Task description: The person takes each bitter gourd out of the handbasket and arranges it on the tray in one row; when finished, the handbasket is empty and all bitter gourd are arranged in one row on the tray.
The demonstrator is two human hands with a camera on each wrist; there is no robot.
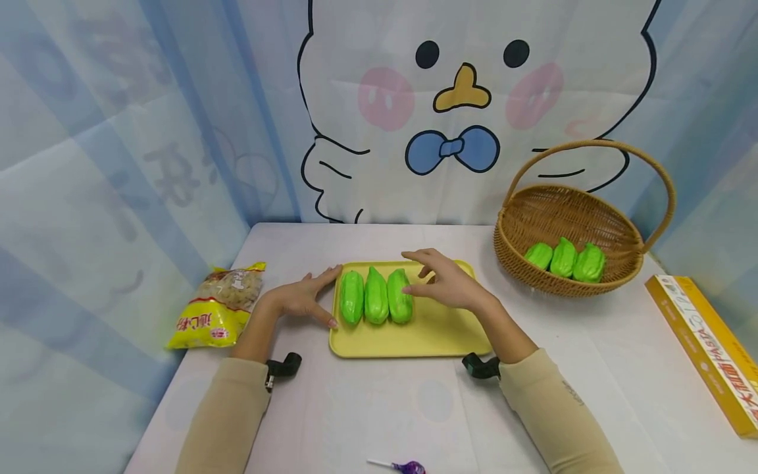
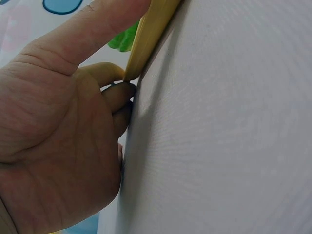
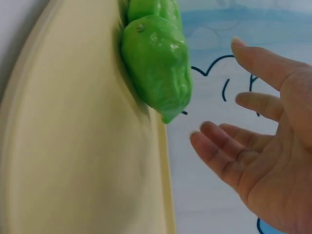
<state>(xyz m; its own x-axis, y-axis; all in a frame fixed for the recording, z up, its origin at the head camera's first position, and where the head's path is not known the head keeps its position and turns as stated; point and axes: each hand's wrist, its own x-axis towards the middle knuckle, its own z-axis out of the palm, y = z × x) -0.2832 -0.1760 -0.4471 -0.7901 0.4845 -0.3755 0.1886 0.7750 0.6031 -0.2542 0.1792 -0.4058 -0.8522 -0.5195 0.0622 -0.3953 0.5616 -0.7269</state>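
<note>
Three glossy green, ridged gourd-shaped vegetables, including the rightmost gourd (image 1: 399,299), stand side by side on the left half of a yellow tray (image 1: 438,336). My left hand (image 1: 299,296) rests at the tray's left rim, thumb and forefinger spread along it; its wrist view shows the tray edge (image 2: 151,36) by the thumb. Over the tray, my right hand (image 1: 447,280) hovers with fingers apart and nothing in them. The right wrist view has this right hand (image 3: 263,141) beside the nearest gourd (image 3: 158,63), with a gap between them.
A wicker basket (image 1: 568,204) with three similar green gourds stands at the back right. Right of it lies a long yellow box (image 1: 705,349). A yellow snack bag (image 1: 219,306) sits by my left forearm, and a purple lollipop (image 1: 408,467) near the front edge.
</note>
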